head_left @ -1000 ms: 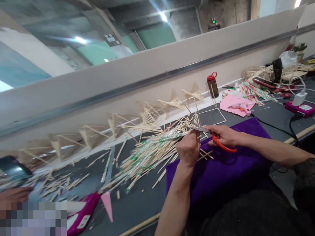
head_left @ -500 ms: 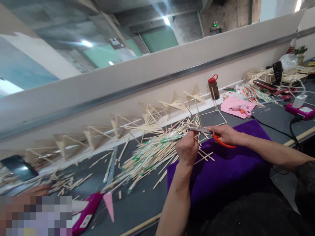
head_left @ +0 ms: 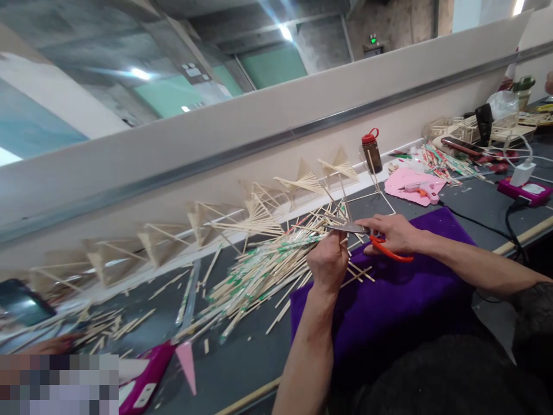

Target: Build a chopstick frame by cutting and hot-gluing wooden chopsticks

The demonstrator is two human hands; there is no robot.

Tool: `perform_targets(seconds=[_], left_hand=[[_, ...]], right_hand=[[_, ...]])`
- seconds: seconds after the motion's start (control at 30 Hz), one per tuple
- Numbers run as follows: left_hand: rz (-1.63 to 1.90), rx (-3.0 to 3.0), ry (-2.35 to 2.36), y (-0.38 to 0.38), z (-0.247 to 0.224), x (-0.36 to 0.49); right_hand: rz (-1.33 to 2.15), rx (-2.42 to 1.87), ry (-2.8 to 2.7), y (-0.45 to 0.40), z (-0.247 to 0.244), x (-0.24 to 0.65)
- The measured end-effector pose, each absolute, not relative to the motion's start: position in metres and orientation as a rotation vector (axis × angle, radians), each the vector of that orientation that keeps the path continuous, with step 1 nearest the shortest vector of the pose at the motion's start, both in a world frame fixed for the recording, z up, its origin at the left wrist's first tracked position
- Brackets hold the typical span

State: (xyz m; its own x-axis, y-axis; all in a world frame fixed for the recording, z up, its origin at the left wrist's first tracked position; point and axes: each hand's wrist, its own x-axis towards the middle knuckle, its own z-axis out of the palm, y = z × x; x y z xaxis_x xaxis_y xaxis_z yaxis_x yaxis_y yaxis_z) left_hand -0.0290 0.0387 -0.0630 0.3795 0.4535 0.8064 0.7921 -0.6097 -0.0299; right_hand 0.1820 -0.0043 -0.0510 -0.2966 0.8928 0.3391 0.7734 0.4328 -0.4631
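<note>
My right hand (head_left: 391, 231) grips scissors (head_left: 384, 248) with orange-red handles. Their metal blades point left, across the top of my left hand (head_left: 329, 259). That hand is closed, thumb side up, on what looks like a thin wooden stick, mostly hidden by the fingers and blades. Just behind and left of it lies a big pile of thin wooden sticks (head_left: 263, 271), some in clear and green wrappers. A frame of joined sticks (head_left: 389, 202) stands beyond my right hand. Several sticks cross on a purple cloth (head_left: 401, 288) beneath my hands.
Fan-shaped stick models (head_left: 302, 183) line the wall. A brown bottle (head_left: 372, 153) with a red lid stands behind. At right are a pink glue gun (head_left: 421, 190) and a magenta power strip (head_left: 525, 190). Another person's hand (head_left: 47, 344) is at far left, near a phone (head_left: 23, 302).
The view has shifted slightly, moving the background left. My right hand's fingers have spread a little on the scissor handles, while my left hand stays almost in place.
</note>
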Motion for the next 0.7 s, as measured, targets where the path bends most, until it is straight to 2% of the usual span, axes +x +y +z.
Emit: perform_targets(seconds=[0.23, 0.47, 0.7], left_hand=[[-0.975, -2.306, -1.087, 0.0384, -0.0654, -0.0294], [-0.995, -2.296, -1.044, 0.0379, -0.0675, -0.0300], [-0.989, -2.282, -1.157, 0.0409, -0.0665, -0.0322]], right_hand=[[0.378, -1.401, -2.155, -0.0037, -0.0502, 0.1809], [0.433, -1.311, -2.175, -0.0053, -0.0533, 0.1821], [0.343, -1.416, -2.257, -0.0078, -0.0448, 0.1826]])
